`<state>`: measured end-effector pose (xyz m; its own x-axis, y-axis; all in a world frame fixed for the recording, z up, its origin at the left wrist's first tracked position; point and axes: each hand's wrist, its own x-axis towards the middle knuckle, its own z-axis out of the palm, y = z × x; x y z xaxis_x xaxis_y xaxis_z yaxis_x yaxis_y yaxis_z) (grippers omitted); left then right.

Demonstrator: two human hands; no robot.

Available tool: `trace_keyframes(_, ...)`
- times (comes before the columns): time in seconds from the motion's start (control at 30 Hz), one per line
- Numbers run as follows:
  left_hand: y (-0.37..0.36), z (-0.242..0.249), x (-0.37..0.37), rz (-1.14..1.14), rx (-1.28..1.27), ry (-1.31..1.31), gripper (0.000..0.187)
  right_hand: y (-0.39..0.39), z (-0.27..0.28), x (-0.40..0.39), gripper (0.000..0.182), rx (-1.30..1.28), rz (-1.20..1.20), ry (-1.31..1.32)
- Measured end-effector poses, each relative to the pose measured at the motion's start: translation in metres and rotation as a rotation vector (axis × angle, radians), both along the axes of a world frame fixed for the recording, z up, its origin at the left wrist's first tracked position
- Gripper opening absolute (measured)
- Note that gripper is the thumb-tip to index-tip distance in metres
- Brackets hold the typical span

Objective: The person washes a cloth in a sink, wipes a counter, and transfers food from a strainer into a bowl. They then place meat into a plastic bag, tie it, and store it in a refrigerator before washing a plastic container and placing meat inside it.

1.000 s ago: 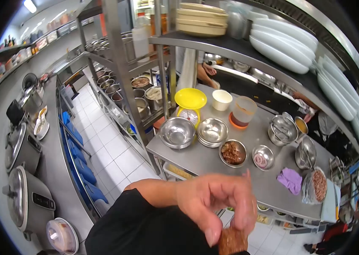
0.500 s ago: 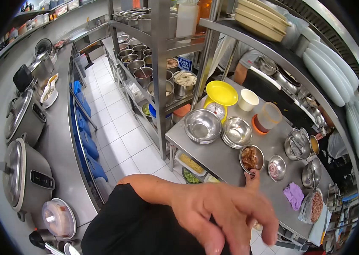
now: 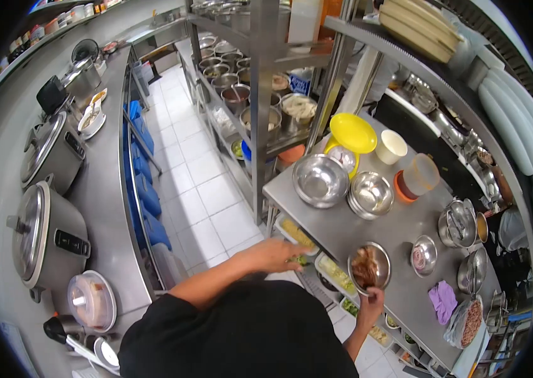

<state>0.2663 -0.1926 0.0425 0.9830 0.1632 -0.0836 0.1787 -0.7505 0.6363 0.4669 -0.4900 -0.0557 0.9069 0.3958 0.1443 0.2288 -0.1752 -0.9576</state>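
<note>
My right hand (image 3: 370,305) grips the near rim of a steel bowl (image 3: 385,257) at the table's edge. Pieces of brown cooked meat (image 3: 365,267) lie in the bowl, which looks tilted toward me. Stretched out to the left is my left hand (image 3: 274,255), fingers apart, over the shelf below the tabletop. Close to its fingertips are chopped greens (image 3: 300,259) and a tray of yellow strips (image 3: 298,233). Another tray with pale green pieces (image 3: 336,273) sits between the hands on that lower shelf.
Stacked steel bowls (image 3: 321,181), a yellow scale (image 3: 353,133), a white tub (image 3: 392,147) and a purple cloth (image 3: 443,302) stand or lie on the steel table (image 3: 399,217). A metal shelf post (image 3: 259,113) rises ahead. Rice cookers (image 3: 52,236) line the left counter.
My left hand has gone from close before the camera down to the lower shelf's trays. My right hand has drawn the meat bowl nearer the table edge and tipped it. The view has shifted.
</note>
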Motion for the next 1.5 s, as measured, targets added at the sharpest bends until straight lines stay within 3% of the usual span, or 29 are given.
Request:
trace_keyframes(0.03, -0.009, -0.004, -0.004, 0.030, -0.008, -0.088, 0.065, 0.006, 0.003, 0.001, 0.026, 0.006, 0.072, -0.073)
trace_keyframes(0.13, -0.023, 0.018, -0.001, 0.217, -0.376, -0.060, 0.070, 0.036, 0.031, 0.002, 0.028, -0.076, 0.258, -0.104)
trace_keyframes(0.17, -0.026, 0.006, 0.000, 0.280, -0.457, -0.157, 0.069, 0.047, 0.043, 0.001, 0.028, -0.078, 0.305, -0.136)
trace_keyframes(0.3, -0.025, 0.002, -0.013, 0.509, -1.020, -0.261, 0.063, 0.090, 0.090, -0.017, 0.027, -0.116, 0.518, -0.260)
trace_keyframes(0.43, -0.007, 0.005, -0.032, 0.658, -0.935, -0.361, 0.054, 0.132, 0.112, -0.032, 0.027, -0.085, 0.723, -0.378)
trace_keyframes(0.47, 0.002, -0.009, -0.032, 0.700, -0.978, -0.493, 0.053, 0.149, 0.115, -0.037, 0.027, -0.047, 0.764, -0.418)
trace_keyframes(0.53, 0.028, -0.024, -0.039, 0.795, -0.848, -0.608, 0.055, 0.179, 0.130, -0.049, 0.037, -0.132, 0.873, -0.420)
trace_keyframes(0.67, 0.107, -0.023, -0.069, 0.895, -0.670, -0.579, 0.057, 0.243, 0.140, -0.066, 0.053, -0.215, 1.009, -0.320)
trace_keyframes(0.7, 0.129, -0.015, -0.078, 0.926, -0.660, -0.598, 0.059, 0.259, 0.133, -0.065, 0.062, -0.151, 0.998, -0.425)
trace_keyframes(0.8, 0.202, 0.000, -0.112, 1.056, -0.462, -0.607, 0.063, 0.282, 0.121, -0.052, 0.059, -0.255, 1.031, -0.139)
trace_keyframes(0.87, 0.261, -0.002, -0.130, 1.081, -0.323, -0.701, 0.063, 0.283, 0.105, -0.042, 0.053, -0.289, 0.901, -0.064)
trace_keyframes(0.9, 0.295, -0.009, -0.138, 1.074, -0.102, -0.713, 0.062, 0.282, 0.101, -0.039, 0.051, -0.295, 0.829, -0.015)
trace_keyframes(0.97, 0.331, 0.026, -0.133, 1.176, -0.092, -0.608, 0.061, 0.278, 0.092, -0.038, 0.048, -0.290, 0.672, 0.059)
trace_keyframes(1.17, 0.454, 0.043, -0.065, 1.054, -0.087, -0.608, 0.059, 0.265, 0.085, -0.047, 0.042, -0.255, 0.302, 0.206)
trace_keyframes(1.3, 0.475, 0.070, -0.004, 0.922, -0.246, -0.498, 0.057, 0.262, 0.091, -0.051, 0.042, -0.310, 0.190, 0.146)
trace_keyframes(1.47, 0.516, 0.034, 0.066, 0.794, -0.062, -0.451, 0.056, 0.258, 0.102, -0.059, 0.041, -0.309, 0.056, 0.144)
trace_keyframes(1.5, 0.506, 0.046, 0.070, 0.784, -0.166, -0.386, 0.056, 0.255, 0.102, -0.063, 0.042, -0.308, 0.030, 0.171)
